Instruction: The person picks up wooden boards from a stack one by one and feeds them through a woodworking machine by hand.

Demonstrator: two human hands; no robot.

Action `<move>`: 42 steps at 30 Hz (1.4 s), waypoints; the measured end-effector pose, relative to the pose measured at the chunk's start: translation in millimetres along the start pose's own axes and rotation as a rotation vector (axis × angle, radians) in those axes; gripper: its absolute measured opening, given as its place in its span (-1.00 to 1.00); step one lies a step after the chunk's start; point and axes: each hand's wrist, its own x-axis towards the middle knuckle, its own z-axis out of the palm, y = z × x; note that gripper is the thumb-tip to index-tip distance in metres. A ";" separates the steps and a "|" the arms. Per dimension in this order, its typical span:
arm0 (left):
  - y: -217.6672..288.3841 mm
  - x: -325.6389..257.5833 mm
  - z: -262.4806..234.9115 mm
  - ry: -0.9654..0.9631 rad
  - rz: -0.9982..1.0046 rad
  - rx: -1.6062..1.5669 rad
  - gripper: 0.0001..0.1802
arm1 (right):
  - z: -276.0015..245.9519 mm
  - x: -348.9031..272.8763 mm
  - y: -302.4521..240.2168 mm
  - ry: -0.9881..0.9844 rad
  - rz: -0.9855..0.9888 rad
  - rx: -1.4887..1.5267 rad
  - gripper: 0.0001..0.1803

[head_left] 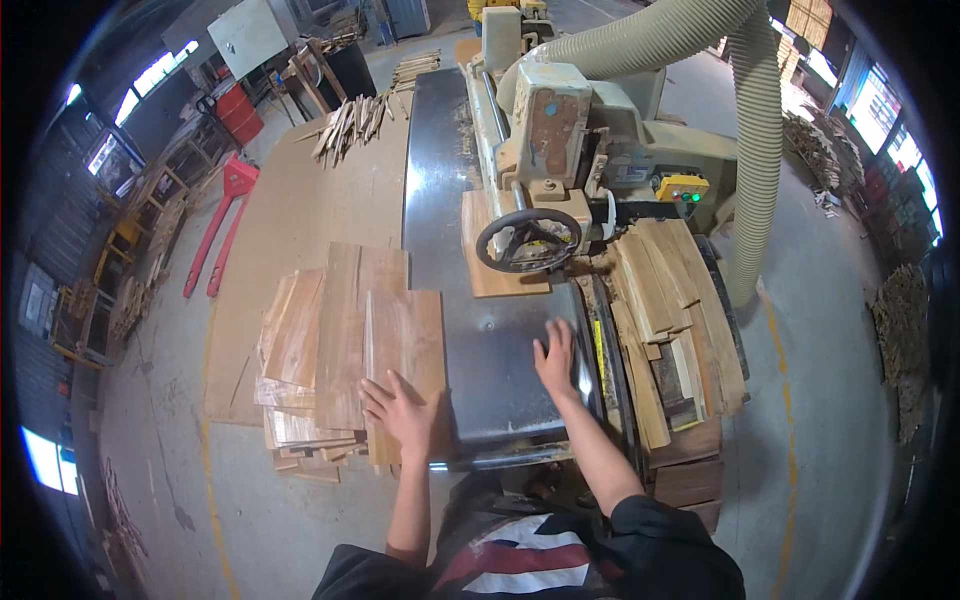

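My left hand (402, 412) lies with spread fingers on the near end of a wooden board (405, 335), the top one of a stack on the left. Over the right side of a smooth steel machine table (490, 380) is my right hand (556, 362), its fingers apart and nothing in them. Whether it touches the steel, I cannot tell. Farther in, another board (508, 282) lies flat on the steel, partly under a black handwheel (484, 245) of the woodworking machine (552, 125).
More boards (295, 335) are piled left on a brown sheet-topped surface (345, 205), with thin offcuts (355, 125) at its far end. Right of the table are stacked wood strips (650, 275). A ribbed hose (757, 170) hangs at right. A red pallet jack (237, 180) stands at left.
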 end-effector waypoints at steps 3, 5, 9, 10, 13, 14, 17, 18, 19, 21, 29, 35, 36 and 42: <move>10.3 -2.5 -7.6 -0.072 -0.029 -0.062 0.14 | -24.1 -37.4 8.7 -0.136 -0.166 -0.077 -0.58; 14.9 -6.6 -8.4 -0.088 -0.051 -0.067 0.13 | -33.3 -48.5 -0.6 -0.167 -0.164 -0.049 -0.64; 25.5 -21.1 3.0 -0.069 0.002 -0.172 0.09 | -35.6 -26.2 -14.7 -0.067 -0.031 0.043 -0.56; 26.8 -27.8 4.0 -0.075 0.002 -0.180 0.08 | -41.4 -18.4 -26.1 -0.214 0.338 0.407 -0.48; 37.8 -37.0 4.1 -0.091 -0.011 -0.205 0.08 | -38.5 -9.1 -25.8 -0.413 0.808 0.992 -0.25; 42.9 -38.6 3.6 -0.110 -0.017 -0.223 0.08 | -37.1 -11.2 -20.2 -0.408 0.816 0.942 -0.25; 42.4 -43.4 1.8 -0.116 -0.032 -0.256 0.07 | -34.0 -18.9 -21.1 -0.421 0.805 0.858 -0.29; 41.0 -44.4 0.6 -0.128 -0.038 -0.244 0.07 | -33.6 -21.8 -19.5 -0.446 0.792 0.863 -0.29; 43.3 -42.9 -3.1 -0.115 -0.037 -0.262 0.07 | -34.6 -23.5 -15.0 -0.465 0.783 0.863 -0.30; 40.3 -44.0 -12.7 -0.201 -0.050 -0.289 0.05 | -36.5 -28.1 -11.6 -0.483 0.759 0.878 -0.29; 16.4 -28.7 -5.3 -0.213 -0.035 -0.367 -0.12 | -30.2 -20.9 -8.9 -0.437 0.957 0.996 -0.28; 14.8 -24.4 3.9 -0.158 0.004 -0.370 -0.14 | 27.6 53.8 -29.1 -0.334 0.972 1.300 0.06; 16.4 -22.5 2.5 -0.169 -0.007 -0.392 -0.15 | 40.1 61.8 -31.3 -0.276 0.989 1.348 0.10; 19.8 -28.6 15.0 -0.114 0.018 -0.304 -0.14 | 70.3 79.4 -23.2 -0.251 0.995 1.214 0.11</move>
